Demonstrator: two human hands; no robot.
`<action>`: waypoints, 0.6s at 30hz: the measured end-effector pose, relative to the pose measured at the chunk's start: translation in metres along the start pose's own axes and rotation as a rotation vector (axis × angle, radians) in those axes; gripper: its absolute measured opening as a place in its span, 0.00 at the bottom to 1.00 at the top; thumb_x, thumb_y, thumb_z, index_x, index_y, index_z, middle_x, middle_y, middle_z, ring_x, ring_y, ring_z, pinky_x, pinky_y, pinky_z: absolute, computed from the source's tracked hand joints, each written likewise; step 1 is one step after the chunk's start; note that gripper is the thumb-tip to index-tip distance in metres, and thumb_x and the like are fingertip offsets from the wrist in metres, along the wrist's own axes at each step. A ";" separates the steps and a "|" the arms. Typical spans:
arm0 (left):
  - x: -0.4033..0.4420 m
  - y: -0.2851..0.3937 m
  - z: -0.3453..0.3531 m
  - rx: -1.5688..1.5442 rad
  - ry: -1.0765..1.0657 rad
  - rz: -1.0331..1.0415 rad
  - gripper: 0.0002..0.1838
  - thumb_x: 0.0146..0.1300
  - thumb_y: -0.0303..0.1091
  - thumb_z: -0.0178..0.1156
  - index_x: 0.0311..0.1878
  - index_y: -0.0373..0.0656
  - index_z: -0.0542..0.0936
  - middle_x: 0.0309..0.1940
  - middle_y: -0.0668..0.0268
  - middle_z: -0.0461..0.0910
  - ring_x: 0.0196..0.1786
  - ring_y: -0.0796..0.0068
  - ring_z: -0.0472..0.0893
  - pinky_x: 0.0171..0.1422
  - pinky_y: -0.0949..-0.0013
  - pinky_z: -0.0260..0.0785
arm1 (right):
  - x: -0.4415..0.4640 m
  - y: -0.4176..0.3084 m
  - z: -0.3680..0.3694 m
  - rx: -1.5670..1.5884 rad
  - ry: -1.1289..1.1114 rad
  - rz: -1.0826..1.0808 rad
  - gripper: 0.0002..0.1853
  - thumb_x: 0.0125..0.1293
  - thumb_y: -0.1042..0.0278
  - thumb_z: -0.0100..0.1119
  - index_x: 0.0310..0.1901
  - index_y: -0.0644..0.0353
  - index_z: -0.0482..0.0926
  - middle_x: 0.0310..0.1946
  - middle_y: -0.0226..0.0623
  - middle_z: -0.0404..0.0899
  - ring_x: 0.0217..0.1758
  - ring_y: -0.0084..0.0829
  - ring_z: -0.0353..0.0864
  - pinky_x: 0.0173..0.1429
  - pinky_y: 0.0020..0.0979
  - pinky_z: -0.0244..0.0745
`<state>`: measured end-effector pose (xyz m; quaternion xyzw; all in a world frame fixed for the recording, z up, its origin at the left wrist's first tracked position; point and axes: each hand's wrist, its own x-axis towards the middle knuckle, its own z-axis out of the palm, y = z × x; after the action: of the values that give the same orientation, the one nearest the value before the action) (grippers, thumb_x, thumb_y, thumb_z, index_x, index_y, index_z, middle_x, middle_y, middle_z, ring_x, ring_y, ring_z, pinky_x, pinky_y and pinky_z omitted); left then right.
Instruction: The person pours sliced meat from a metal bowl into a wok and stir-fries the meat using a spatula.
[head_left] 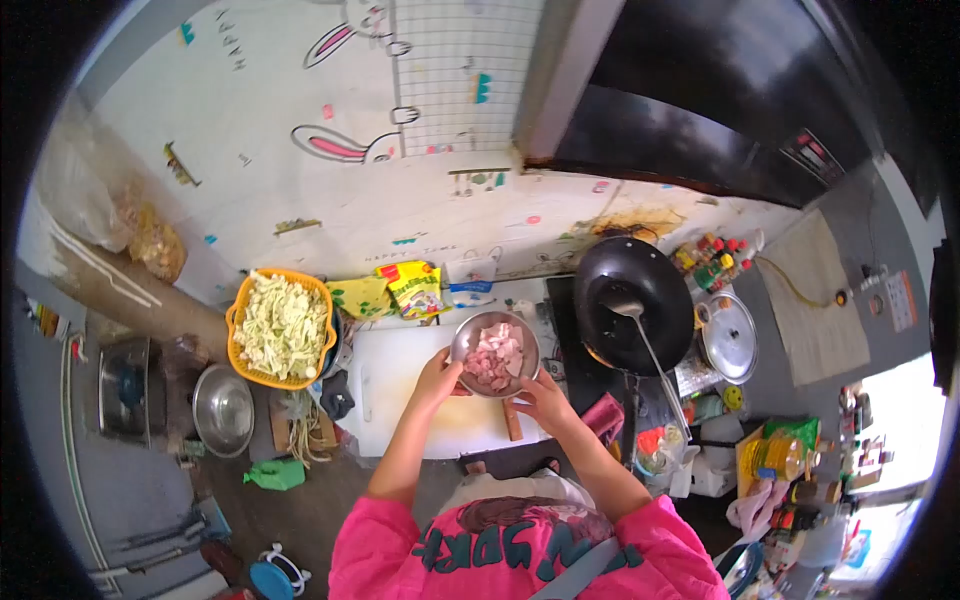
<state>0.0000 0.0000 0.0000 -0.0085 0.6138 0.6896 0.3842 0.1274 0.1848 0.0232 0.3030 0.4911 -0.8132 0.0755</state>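
Both hands hold a steel bowl of sliced raw meat above a white cutting board. My left hand grips the bowl's left rim, and my right hand holds its lower right side. Under the bowl, near my right hand, a brown wooden handle shows; whatever it belongs to is hidden. To the right, a black wok sits on the stove with a metal spatula resting in it. The wok's inside looks dark, with no food visible.
A yellow basket of chopped pale vegetables stands at the left. Yellow packets lie behind the board. Beyond the wok are seasoning bottles and a lidded pot. A metal basin sits lower left, and an oil jug at the right.
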 end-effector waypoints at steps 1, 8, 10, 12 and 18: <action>0.004 0.002 0.000 -0.001 -0.036 0.015 0.27 0.62 0.39 0.53 0.64 0.42 0.62 0.43 0.52 0.73 0.29 0.66 0.81 0.28 0.68 0.78 | 0.002 -0.005 0.001 0.042 0.014 0.015 0.19 0.65 0.71 0.45 0.58 0.54 0.61 0.51 0.42 0.71 0.51 0.39 0.75 0.54 0.40 0.74; -0.049 0.000 0.088 -0.007 0.011 0.165 0.35 0.60 0.46 0.58 0.66 0.47 0.53 0.53 0.59 0.67 0.45 0.69 0.77 0.40 0.71 0.75 | -0.059 -0.030 -0.017 0.149 0.071 -0.194 0.24 0.60 0.77 0.43 0.59 0.62 0.54 0.52 0.48 0.66 0.52 0.41 0.74 0.51 0.38 0.77; -0.058 0.000 0.105 -0.211 -0.128 0.102 0.35 0.61 0.45 0.58 0.65 0.51 0.51 0.61 0.63 0.62 0.58 0.63 0.71 0.50 0.60 0.75 | -0.062 -0.035 -0.020 0.172 0.069 -0.229 0.25 0.60 0.78 0.43 0.60 0.62 0.54 0.52 0.48 0.66 0.53 0.41 0.73 0.52 0.38 0.77; -0.077 -0.002 0.140 -0.336 -0.126 0.165 0.34 0.61 0.44 0.58 0.65 0.52 0.51 0.61 0.62 0.62 0.58 0.62 0.72 0.50 0.60 0.75 | -0.076 -0.040 -0.032 0.175 0.067 -0.231 0.25 0.62 0.75 0.45 0.61 0.61 0.54 0.53 0.46 0.66 0.54 0.39 0.73 0.53 0.37 0.76; -0.076 -0.025 0.186 -0.610 -0.073 0.175 0.32 0.60 0.38 0.56 0.62 0.57 0.50 0.61 0.60 0.60 0.57 0.58 0.72 0.47 0.52 0.76 | -0.104 -0.056 -0.095 -0.269 -0.021 -0.395 0.28 0.66 0.66 0.52 0.64 0.63 0.56 0.55 0.42 0.67 0.53 0.31 0.73 0.55 0.32 0.72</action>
<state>0.1528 0.1175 0.0613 -0.0458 0.3632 0.8720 0.3249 0.2270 0.2749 0.0926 0.1798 0.6439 -0.7426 -0.0402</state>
